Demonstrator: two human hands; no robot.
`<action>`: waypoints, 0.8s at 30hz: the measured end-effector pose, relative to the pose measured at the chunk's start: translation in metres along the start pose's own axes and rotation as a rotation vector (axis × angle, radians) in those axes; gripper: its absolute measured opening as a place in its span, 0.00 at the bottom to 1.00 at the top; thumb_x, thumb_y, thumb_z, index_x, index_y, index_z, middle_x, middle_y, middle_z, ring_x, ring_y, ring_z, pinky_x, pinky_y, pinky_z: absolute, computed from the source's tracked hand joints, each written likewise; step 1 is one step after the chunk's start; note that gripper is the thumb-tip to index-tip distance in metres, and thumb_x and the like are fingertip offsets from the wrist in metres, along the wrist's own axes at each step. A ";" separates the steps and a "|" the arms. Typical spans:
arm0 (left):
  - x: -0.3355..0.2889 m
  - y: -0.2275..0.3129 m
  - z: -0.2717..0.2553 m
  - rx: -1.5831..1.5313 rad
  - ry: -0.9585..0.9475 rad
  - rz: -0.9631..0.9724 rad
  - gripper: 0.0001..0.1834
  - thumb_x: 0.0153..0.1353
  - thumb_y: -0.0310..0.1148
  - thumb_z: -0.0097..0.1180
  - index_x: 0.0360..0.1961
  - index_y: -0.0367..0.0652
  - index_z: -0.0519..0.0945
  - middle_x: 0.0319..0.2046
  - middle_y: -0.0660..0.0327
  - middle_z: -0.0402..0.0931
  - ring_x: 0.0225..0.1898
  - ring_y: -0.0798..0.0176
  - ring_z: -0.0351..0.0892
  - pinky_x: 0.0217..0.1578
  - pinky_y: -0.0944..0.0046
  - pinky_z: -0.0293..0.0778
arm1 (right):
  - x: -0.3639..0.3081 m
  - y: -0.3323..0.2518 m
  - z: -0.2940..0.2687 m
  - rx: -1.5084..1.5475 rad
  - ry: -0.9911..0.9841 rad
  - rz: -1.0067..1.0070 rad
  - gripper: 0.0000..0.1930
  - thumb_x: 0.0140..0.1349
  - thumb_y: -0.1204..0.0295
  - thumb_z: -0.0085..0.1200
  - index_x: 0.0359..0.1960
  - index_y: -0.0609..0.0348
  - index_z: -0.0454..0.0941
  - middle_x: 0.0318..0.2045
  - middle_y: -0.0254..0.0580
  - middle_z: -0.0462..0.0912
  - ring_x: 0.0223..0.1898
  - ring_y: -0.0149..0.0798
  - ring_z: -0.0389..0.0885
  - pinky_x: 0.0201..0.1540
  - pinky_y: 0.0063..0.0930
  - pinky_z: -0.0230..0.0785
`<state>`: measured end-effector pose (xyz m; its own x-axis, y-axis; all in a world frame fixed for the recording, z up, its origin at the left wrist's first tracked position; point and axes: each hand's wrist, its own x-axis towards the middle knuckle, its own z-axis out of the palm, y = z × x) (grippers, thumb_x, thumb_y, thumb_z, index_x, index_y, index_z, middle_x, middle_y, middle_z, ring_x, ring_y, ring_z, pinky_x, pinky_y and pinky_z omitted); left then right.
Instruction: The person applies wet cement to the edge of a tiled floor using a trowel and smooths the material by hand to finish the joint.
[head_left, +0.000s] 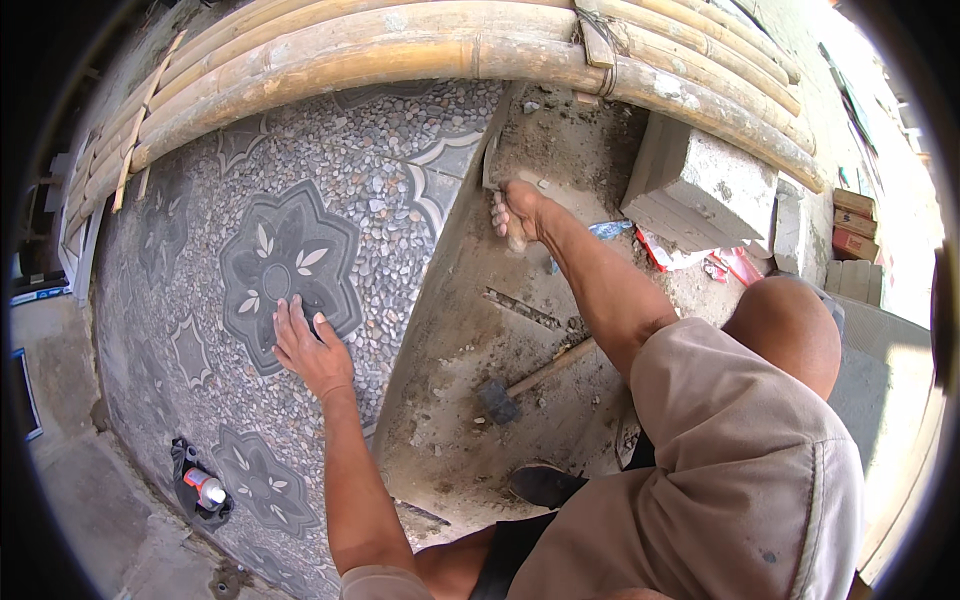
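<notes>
My left hand (310,350) lies with fingers spread on the patterned floor tiles (385,235), at the lower edge of a dark grey flower motif (275,275). The tiles have a printed pebble design. My right hand (517,212) is closed round the wooden handle of a trowel (489,165). Its thin metal blade stands beside the raised tile edge, near the far end, and is seen almost edge-on; I cannot tell if it touches the tile. Below my right arm, a mallet (497,400) with a dark head and wooden handle lies on the dusty ground (450,340).
Bamboo poles (400,50), tied together, span the far side. Pale blocks (700,185) stand at right, with red-white wrappers (665,250) and a blue scrap (608,230) nearby. A bottle (205,488) sits on a black bag at lower left. Rubble is scattered over the ground.
</notes>
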<state>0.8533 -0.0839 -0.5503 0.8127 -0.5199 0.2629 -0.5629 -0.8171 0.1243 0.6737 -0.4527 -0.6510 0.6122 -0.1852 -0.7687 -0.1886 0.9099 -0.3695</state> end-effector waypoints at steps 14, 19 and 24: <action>-0.063 0.006 -0.108 -0.782 -0.471 -0.403 0.27 0.78 0.41 0.50 0.68 0.33 0.73 0.66 0.51 0.74 0.62 0.58 0.76 0.67 0.59 0.67 | 0.023 -0.008 -0.039 0.183 -0.055 -0.078 0.17 0.73 0.59 0.34 0.25 0.46 0.63 0.15 0.32 0.62 0.13 0.33 0.57 0.18 0.34 0.57; -0.165 0.110 -0.238 -1.055 -0.698 -0.492 0.25 0.72 0.28 0.59 0.67 0.31 0.72 0.59 0.49 0.80 0.60 0.57 0.80 0.64 0.58 0.72 | 0.008 -0.008 -0.024 0.071 -0.175 -0.080 0.18 0.73 0.57 0.36 0.24 0.47 0.63 0.15 0.33 0.62 0.13 0.35 0.58 0.17 0.36 0.57; -0.193 0.146 -0.200 -0.899 -0.672 -0.380 0.23 0.70 0.28 0.61 0.63 0.30 0.76 0.55 0.45 0.82 0.57 0.51 0.82 0.61 0.56 0.74 | -0.025 0.041 0.005 0.027 -0.153 -0.144 0.20 0.73 0.55 0.37 0.22 0.46 0.63 0.14 0.32 0.62 0.13 0.35 0.59 0.17 0.37 0.58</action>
<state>0.5836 -0.0530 -0.3912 0.7154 -0.5276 -0.4581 0.0457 -0.6188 0.7842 0.6543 -0.4089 -0.6439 0.7409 -0.2578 -0.6201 -0.0714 0.8879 -0.4545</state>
